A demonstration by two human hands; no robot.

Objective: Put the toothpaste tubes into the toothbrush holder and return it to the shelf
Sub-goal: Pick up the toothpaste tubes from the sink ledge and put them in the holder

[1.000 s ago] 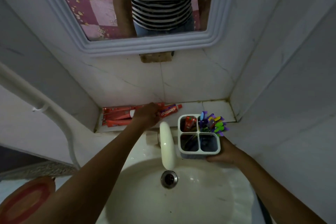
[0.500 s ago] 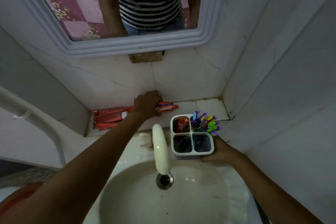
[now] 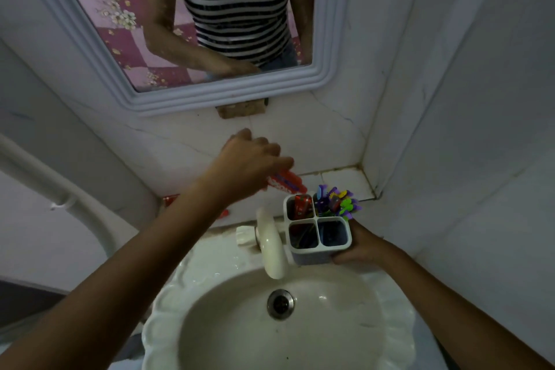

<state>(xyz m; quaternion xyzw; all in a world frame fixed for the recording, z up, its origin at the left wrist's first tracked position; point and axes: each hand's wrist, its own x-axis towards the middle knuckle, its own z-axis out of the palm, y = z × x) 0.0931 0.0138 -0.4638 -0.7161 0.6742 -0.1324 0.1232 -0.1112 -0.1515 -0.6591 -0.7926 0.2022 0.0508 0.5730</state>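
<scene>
Two hands are at work over the cream ceramic washbasin, whose curved cream tap stands just left of the holder. Nearest, the right hand has its grip closed round the lower right corner of the white four-compartment plastic toothbrush holder, keeping it upright above the basin's back rim. Its two near compartments look dark and mostly free; the far left one already carries a red toothpaste tube, and the far right one is full of bright purple, green and yellow toothbrushes. Beyond that, the left hand has its grip closed on another red toothpaste tube, lifted off the white tiled shelf and angled toward the holder. Farther left on the shelf, red packaging shows past the forearm, so loading seems unfinished. Next, the tube needs tipping upright and lowering into a compartment with room, without knocking the brushes.
</scene>
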